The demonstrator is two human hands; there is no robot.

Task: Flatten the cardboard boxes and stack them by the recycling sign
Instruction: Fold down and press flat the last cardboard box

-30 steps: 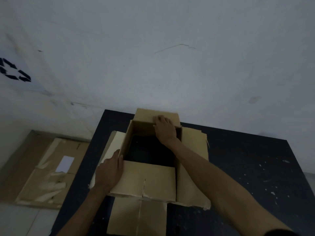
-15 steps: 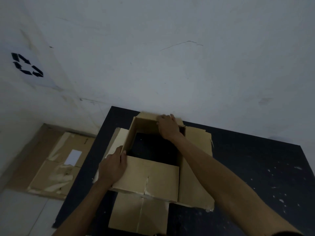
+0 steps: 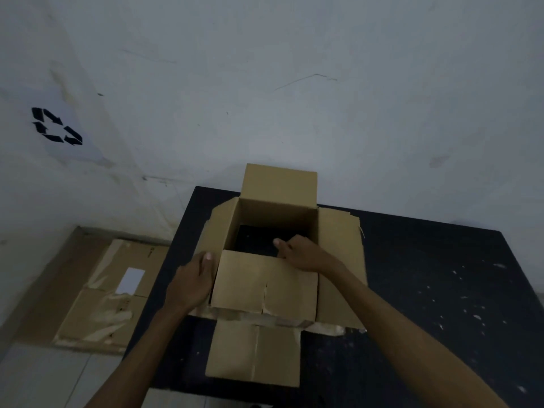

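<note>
Black table, far-left corner: open cardboard box standing with flaps splayed, bottom open to the tabletop; flattened boxes lie on the floor below the recycling sign. Left hand grip closed on the box's near-left corner, right hand hooked over the near wall's top edge. Risk: near wall already split, so an uneven push could tear it or slide the box off the left edge.

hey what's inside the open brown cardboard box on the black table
Nothing: the open brown cardboard box has no bottom, so the black table shows through. The near wall hides the front strip.
</note>
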